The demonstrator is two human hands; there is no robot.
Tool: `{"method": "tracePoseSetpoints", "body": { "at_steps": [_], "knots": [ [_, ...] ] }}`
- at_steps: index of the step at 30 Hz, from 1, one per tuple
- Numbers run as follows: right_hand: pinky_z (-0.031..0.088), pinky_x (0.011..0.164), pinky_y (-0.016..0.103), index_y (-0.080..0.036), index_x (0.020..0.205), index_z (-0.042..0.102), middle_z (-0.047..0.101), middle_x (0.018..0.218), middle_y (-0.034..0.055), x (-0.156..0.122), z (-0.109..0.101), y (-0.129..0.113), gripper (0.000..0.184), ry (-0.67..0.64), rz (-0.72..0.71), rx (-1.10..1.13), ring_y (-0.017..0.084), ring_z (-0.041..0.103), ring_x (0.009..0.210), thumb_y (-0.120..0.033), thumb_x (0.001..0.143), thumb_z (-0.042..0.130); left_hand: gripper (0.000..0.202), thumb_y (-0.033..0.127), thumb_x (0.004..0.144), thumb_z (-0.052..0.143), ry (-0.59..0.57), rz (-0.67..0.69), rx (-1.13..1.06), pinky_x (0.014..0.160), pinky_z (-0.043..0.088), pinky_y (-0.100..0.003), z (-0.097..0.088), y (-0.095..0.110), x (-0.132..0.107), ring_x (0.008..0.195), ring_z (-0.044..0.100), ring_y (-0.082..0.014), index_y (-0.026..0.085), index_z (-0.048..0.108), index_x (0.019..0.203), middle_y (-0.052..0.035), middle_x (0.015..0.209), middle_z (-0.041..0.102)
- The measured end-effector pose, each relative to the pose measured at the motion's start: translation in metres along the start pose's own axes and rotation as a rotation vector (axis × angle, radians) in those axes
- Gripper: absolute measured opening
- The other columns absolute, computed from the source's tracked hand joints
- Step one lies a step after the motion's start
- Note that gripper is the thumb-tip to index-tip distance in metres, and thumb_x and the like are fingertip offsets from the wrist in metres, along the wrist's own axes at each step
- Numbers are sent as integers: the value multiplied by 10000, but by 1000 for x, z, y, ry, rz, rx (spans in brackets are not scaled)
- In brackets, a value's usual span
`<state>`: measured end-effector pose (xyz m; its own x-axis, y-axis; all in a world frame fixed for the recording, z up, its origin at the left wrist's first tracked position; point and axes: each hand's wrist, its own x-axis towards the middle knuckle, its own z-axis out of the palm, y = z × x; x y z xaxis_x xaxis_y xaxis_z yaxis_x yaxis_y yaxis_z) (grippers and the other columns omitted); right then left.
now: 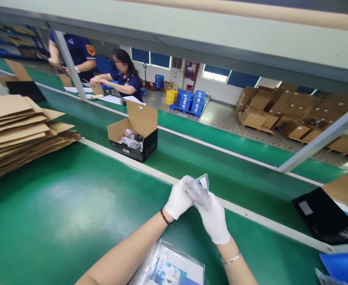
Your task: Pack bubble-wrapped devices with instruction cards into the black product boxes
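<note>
Both my hands wear white gloves and meet over the green work surface (58, 206). My left hand (178, 198) and my right hand (213, 219) are closed together on a small clear plastic bag (202, 186) with a white label; its contents are blurred. An open black and brown box (134, 136) with bagged items inside rides on the conveyor belt (221, 166) beyond my hands. A clear sleeve holding printed leaflets (169, 267) lies just below my forearms.
A stack of flat cardboard blanks (19, 130) lies at the left. A black box (325, 215) and a blue bin (344, 265) sit at the right. Two people work across the belt at the far left. Pallets of cartons (292, 114) stand on the floor behind.
</note>
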<state>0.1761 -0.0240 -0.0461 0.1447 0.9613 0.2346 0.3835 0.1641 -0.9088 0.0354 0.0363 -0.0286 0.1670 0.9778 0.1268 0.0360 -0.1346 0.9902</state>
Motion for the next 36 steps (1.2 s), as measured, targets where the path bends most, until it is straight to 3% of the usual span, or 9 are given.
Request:
{"method": "tracePoseSetpoints", "body": {
  "at_steps": [3,9,12,19,23,26,29,33,36],
  "knots": [
    [445,1033,473,-185,1093,698,707,1146,115,2,-13,-8,452,74,76,47,320,621,1121,-495,765,674,267,144,637,575,200,91,-12,954,479,-391,-44,7,8,976,623,-270,204,723,850,-55,965,708],
    [408,1064,473,-173,1158,640,678,1198,105,13,-42,-5,598,268,184,238,310,598,1146,-601,740,650,490,184,564,650,785,-42,-295,742,548,-338,-201,5,33,879,650,-238,129,674,1050,-95,999,692],
    [446,1034,447,-191,1176,618,655,1235,91,16,-40,-6,610,286,217,325,303,589,1160,-617,740,645,583,152,596,629,842,-86,-147,719,559,-341,-240,7,64,834,658,-219,110,617,1177,-124,992,684],
    [569,779,403,-219,969,695,710,1039,123,12,-40,-20,529,290,264,264,315,655,984,-669,691,657,469,210,629,725,565,-148,281,857,509,-372,-233,28,170,965,660,-284,91,667,1078,-180,1061,696],
    [557,635,399,-226,731,692,713,834,115,17,-47,-22,488,125,269,208,273,650,731,-701,741,583,230,304,568,792,434,-172,553,1034,363,-434,-237,26,172,1175,545,-400,147,690,700,-185,1054,708],
    [549,804,421,-209,782,693,718,964,93,36,-38,-33,412,27,216,202,284,649,917,-615,768,624,373,539,685,698,123,-157,984,1012,365,-456,-238,12,152,1111,587,-396,166,709,704,-186,982,724],
    [492,968,439,-211,1016,688,696,1121,67,71,-8,-60,375,-100,138,272,272,616,1075,-503,782,662,524,652,769,557,-171,-140,1297,951,416,-437,-232,3,139,1022,638,-374,168,750,826,-196,961,727],
    [519,944,437,-256,1232,590,653,1232,44,126,53,-102,499,-340,66,502,246,631,1076,-402,764,681,504,616,782,553,-493,-167,1209,957,437,-339,-225,9,145,1039,645,-294,213,750,1011,-111,1073,731],
    [547,877,407,-241,1177,591,666,1183,46,161,104,-117,499,-407,85,591,232,643,1035,-365,710,717,572,581,701,641,-612,-195,1197,955,453,-303,-222,13,154,1081,628,-269,250,697,1163,-59,1178,702]
  ]
}}
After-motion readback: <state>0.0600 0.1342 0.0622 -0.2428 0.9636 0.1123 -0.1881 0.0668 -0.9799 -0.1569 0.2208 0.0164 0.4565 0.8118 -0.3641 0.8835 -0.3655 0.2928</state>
